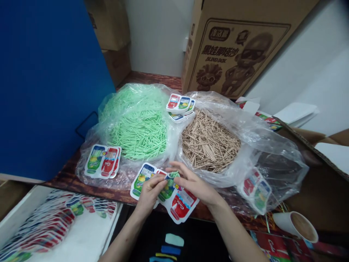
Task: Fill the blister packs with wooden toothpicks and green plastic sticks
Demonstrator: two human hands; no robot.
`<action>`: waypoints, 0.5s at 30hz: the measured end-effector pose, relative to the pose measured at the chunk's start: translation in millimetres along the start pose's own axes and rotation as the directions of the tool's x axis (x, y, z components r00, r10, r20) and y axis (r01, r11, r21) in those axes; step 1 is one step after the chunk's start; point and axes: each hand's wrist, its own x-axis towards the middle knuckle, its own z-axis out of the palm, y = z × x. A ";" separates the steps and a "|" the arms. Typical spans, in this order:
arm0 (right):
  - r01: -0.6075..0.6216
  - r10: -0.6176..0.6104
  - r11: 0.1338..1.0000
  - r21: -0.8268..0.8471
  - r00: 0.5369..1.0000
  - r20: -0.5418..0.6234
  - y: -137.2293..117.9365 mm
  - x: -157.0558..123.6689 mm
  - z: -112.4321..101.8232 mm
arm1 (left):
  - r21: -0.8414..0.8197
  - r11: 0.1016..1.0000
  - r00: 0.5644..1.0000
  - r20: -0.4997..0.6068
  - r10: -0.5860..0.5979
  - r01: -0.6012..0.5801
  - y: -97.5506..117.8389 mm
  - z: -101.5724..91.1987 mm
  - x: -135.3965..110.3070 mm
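the left hand (pixel 148 193) pinches a printed card (pixel 183 206), the right hand (pixel 196 185) touching it, near green sticks (pixel 140 134) and brown sticks (pixel 211 142) in clear bags (pixel 253 123).

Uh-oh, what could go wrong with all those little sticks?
The small green bunch by the right hand might slip off the card and scatter. The plastic bags lie open side by side, so a bump could mix the green sticks with the brown sticks. The stack of cards perched between them might slide onto the brown ones.
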 end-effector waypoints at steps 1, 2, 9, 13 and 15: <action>0.010 -0.012 0.996 -0.086 1.000 -0.023 -2.8 -4.6 -3.3 | -0.005 1.000 1.000 -0.016 0.010 -0.010 0.5 0.8 0.8; 0.024 -0.033 0.985 -0.170 0.998 -0.051 -5.5 -9.1 -6.0 | -0.014 1.000 0.999 -0.033 0.016 -0.016 1.1 1.5 1.6; 0.190 -0.282 0.743 -0.642 0.958 -0.043 -9.8 -22.8 0.5 | -0.083 0.996 0.998 -0.068 -0.018 0.013 1.3 8.6 4.6; 0.187 -0.303 0.762 -0.620 0.949 -0.087 -8.8 -21.1 4.4 | -0.152 0.987 0.998 -0.023 -0.062 0.058 3.4 11.0 2.3; 0.196 -0.308 0.770 -0.607 0.947 -0.086 -10.4 -20.7 3.8 | -0.178 0.981 0.996 -0.021 -0.081 0.076 5.0 11.0 1.4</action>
